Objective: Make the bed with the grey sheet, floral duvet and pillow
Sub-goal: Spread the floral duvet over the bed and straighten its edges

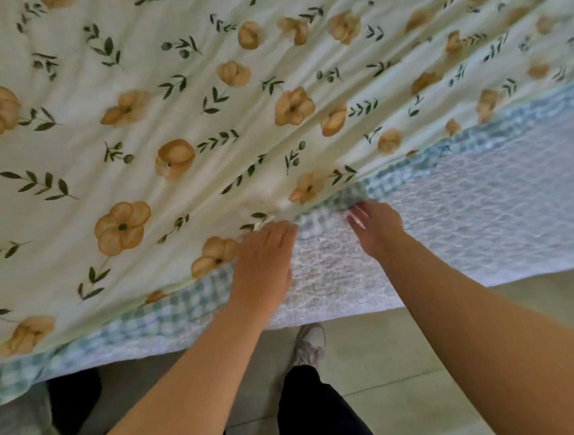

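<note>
**Head view, looking down over the near side of the bed.** The floral duvet (202, 121), cream with tan blossoms and dark green sprigs, covered most of the bed. Long creases ran across it toward its near edge. Along that edge I saw a checked border (169, 315) in pale blue-green and white, showing from beneath the duvet. Just below the border lay the grey sheet (483, 202), pale and textured, draped over the bed's side above a floor (409, 345) of light tiles.

**Left hand** (263, 257): palm down on the duvet's near edge, fingers straight and held together, with the fingertips where the print met the border.

**Right hand** (377, 227): just right of the left hand and apart from it, lying on the sheet with its fingertips at the checked border. Blur there kept me from telling whether the fingers pinched the border or only touched it.

Both bare forearms reached from the bottom of the view toward the duvet's edge. Below that edge, between the forearms, a dark trouser leg (321, 413) and a light shoe (311, 342) stood on the floor.
</note>
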A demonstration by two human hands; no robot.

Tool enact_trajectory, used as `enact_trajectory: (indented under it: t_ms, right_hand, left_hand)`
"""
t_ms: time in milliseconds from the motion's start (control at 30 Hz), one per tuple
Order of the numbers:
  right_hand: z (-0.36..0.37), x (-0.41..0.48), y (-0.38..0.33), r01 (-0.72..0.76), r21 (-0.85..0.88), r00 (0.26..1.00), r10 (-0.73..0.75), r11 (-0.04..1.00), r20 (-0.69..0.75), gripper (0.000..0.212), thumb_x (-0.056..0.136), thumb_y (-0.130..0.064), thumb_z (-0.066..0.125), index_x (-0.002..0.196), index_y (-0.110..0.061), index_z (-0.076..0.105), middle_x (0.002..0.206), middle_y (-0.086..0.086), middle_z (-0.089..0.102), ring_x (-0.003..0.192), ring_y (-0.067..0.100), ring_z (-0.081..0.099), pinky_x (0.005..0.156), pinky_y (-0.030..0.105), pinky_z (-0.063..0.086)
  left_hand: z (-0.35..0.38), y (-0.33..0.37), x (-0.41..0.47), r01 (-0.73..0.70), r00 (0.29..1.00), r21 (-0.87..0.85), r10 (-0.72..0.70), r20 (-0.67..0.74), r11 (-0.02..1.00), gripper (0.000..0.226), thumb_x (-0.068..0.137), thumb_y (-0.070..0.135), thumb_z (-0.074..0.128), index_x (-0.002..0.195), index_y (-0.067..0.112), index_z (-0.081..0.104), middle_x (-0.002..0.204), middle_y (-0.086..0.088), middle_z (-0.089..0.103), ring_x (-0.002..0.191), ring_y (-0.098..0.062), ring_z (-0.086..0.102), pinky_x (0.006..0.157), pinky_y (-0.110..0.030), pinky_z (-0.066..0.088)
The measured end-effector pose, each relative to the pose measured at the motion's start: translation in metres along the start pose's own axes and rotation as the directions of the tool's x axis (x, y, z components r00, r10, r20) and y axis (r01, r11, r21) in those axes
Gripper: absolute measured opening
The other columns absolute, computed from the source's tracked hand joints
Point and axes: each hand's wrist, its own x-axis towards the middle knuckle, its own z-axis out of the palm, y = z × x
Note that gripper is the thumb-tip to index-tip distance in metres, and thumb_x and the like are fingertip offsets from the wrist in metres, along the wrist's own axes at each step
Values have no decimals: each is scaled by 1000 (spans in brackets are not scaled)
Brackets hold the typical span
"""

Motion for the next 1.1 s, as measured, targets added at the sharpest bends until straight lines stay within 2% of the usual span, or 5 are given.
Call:
enact_trajectory:
  t_ms: [200, 400, 567, 767, 1100]
  right_hand:
    - [-21, 60, -83, -59, 294, 982, 3, 954, 186, 52, 94, -36, 60, 133, -3, 51, 105, 11, 63, 87, 22, 67, 80, 31, 57]
    - [-20, 98, -115, -34, 129, 962, -2, 991, 272, 49, 91, -39, 61, 111, 6, 58, 123, 10, 65, 119, 34, 58, 104, 45, 45]
    - [-25, 112, -121, 104, -235, 984, -66, 966, 165, 22, 90, -34, 62, 90, -13, 56, 78, -1, 63, 74, 16, 57, 57, 21, 50]
    - [-58, 87, -96, 183, -294, 983, -172, 938, 64, 20, 93, -35, 57, 96, -16, 51, 98, 5, 61, 103, 27, 61, 98, 48, 49]
    - [-158, 8, -4, 109, -175, 984, -132, 978, -120, 10, 91, -30, 61, 91, -21, 58, 97, 2, 66, 97, 24, 64, 91, 48, 53]
  left_hand:
    - [7, 20, 75, 165, 985, 189, -171, 18, 968, 88, 80, 35, 69, 150, 9, 24, 156, -11, 26, 143, -33, 26, 110, -54, 27]
    - [6, 15, 115, 206, 978, 293, -185, -98, 934, 45, 72, 0, 66, 115, 5, 55, 107, -17, 58, 86, -36, 59, 64, -41, 47]
    - [1, 6, 111, 98, 993, 369, -64, -102, 924, 39, 60, -11, 68, 96, 2, 61, 78, -16, 59, 59, -32, 55, 48, -30, 31]
    - [5, 19, 88, 23, 1000, 362, -28, 10, 932, 51, 50, -12, 76, 96, 6, 64, 76, -12, 59, 54, -29, 53, 42, -27, 34]
    - [20, 45, 8, -253, 965, 314, 214, 153, 915, 42, 46, -6, 68, 85, 10, 65, 69, -9, 57, 48, -25, 50, 39, -27, 36]
